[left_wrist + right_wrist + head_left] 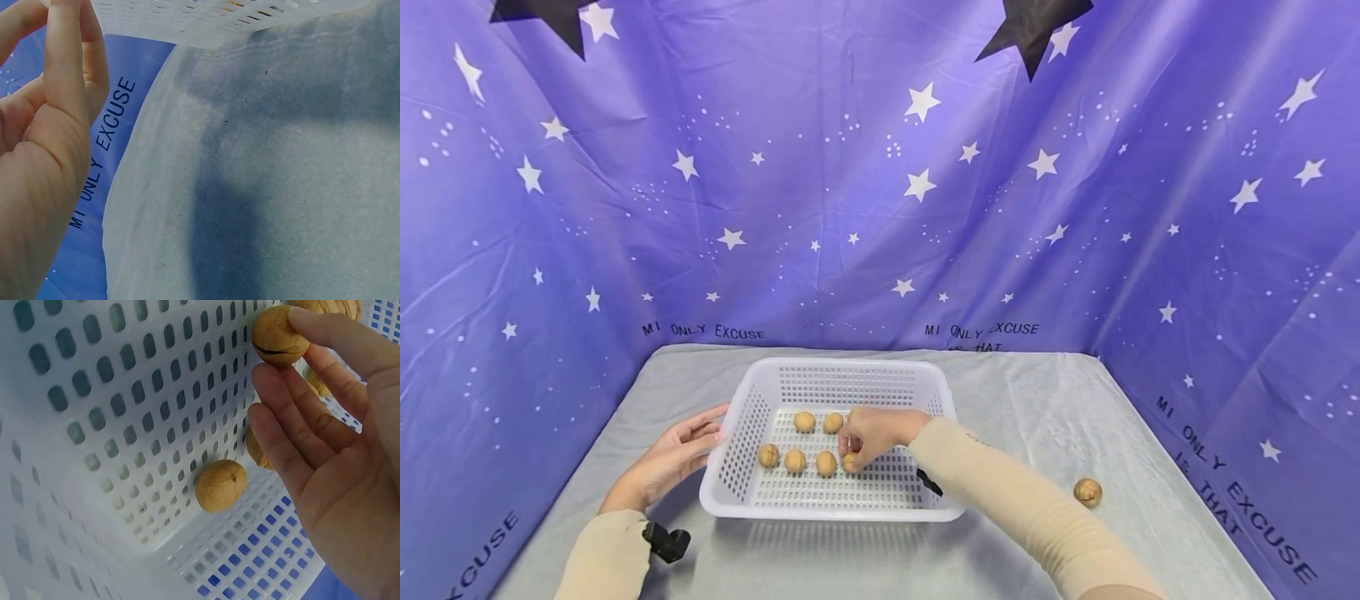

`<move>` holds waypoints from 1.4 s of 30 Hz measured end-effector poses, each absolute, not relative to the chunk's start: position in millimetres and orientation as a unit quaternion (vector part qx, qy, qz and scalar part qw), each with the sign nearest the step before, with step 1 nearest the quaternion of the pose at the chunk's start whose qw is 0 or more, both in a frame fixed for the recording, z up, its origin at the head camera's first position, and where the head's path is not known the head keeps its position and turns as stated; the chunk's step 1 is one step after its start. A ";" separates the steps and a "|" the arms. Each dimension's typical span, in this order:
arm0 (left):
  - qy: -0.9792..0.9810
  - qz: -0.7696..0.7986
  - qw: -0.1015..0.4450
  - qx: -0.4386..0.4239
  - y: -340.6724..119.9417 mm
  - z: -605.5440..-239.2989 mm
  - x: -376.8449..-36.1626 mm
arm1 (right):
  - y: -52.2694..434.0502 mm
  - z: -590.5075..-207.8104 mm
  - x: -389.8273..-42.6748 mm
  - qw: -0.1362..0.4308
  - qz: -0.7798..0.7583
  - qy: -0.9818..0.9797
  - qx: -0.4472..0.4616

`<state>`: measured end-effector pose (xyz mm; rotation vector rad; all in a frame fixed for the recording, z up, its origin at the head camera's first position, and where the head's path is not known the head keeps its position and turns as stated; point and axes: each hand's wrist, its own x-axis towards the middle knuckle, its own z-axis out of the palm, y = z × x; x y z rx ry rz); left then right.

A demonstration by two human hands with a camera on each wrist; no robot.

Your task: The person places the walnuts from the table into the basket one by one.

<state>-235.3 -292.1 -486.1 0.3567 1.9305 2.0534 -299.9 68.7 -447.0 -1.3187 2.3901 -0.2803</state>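
Note:
A white perforated plastic basket (835, 510) stands on the grey cloth with several walnuts (795, 460) on its floor, loosely in two rows. My right hand (880, 433) reaches in over the right side and pinches a walnut (280, 336) between thumb and fingertips, at the end of the near row. Below that hand in the right wrist view, another walnut (220, 485) lies close to the basket wall. At the left end, my left hand (673, 458) holds the basket's rim, thumb at the edge; part of its fingers is hidden.
A single walnut (1087, 492) lies on the grey cloth (1022, 400) to the right of the basket, beyond my right forearm. Purple star-printed curtains (865, 208) enclose the table at the back and both sides.

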 end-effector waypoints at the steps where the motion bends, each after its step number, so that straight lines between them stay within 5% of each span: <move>1: 0.672 0.715 0.150 0.125 -292.3 -485.8 -235.3 | 68.8 -447.1 -299.9 0.196 -0.100 0.855 -0.470; 14: 0.665 0.719 0.153 0.130 -293.7 -485.2 -233.8 | 77.9 -418.7 -302.2 0.243 -0.149 0.876 -0.389; 28: 0.675 0.709 0.153 0.135 -294.2 -486.4 -234.9 | 121.6 -376.0 -302.3 0.183 -0.180 0.882 -0.396; 42: 0.667 0.716 0.156 0.132 -293.9 -485.8 -234.6 | 224.2 -368.0 -288.5 0.128 -0.246 0.892 -0.357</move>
